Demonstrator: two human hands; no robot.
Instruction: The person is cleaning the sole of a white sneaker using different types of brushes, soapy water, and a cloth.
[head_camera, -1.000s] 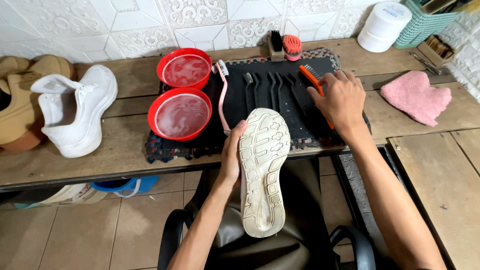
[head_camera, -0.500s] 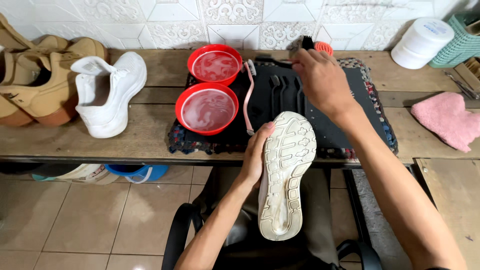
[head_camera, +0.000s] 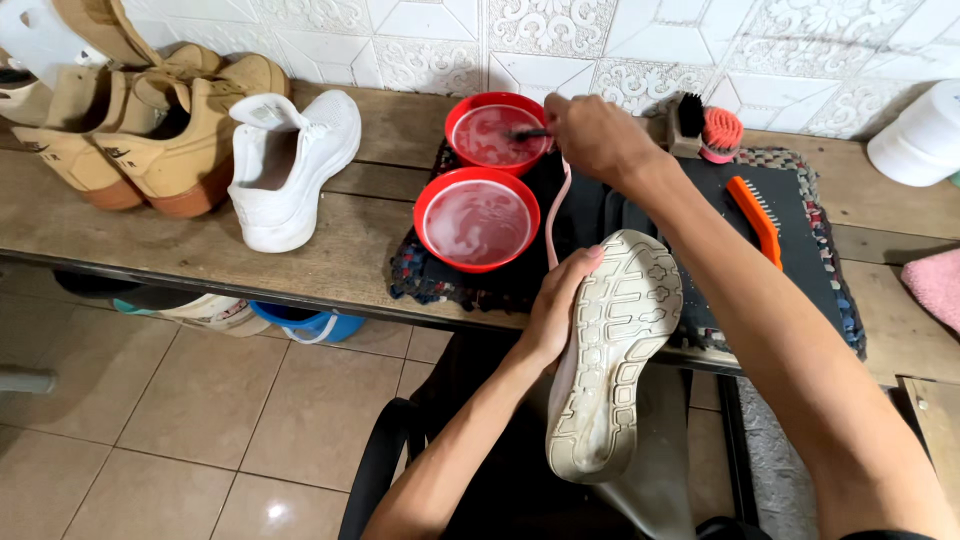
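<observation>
Head view: left hand (head_camera: 560, 315) clamped on the edge of a shoe (head_camera: 612, 350), sole up, toe toward the bench, held over the lap just in front of the bench edge. Right hand (head_camera: 592, 135) closed around a small dark brush (head_camera: 525, 133), bristle end dipped in the far red bowl (head_camera: 498, 132) of soapy water. Near red bowl (head_camera: 477, 218) just beside it, both on a dark mat (head_camera: 800, 215). Orange brush (head_camera: 757, 215) lying on mat, untouched. White sneaker (head_camera: 290, 170) and tan shoes (head_camera: 150, 135) parked left on bench (head_camera: 200, 250). Step judged: loading brush with suds. Next move calls for carrying the wet brush back to the dirty sole without dripping, shoe held steady.
</observation>
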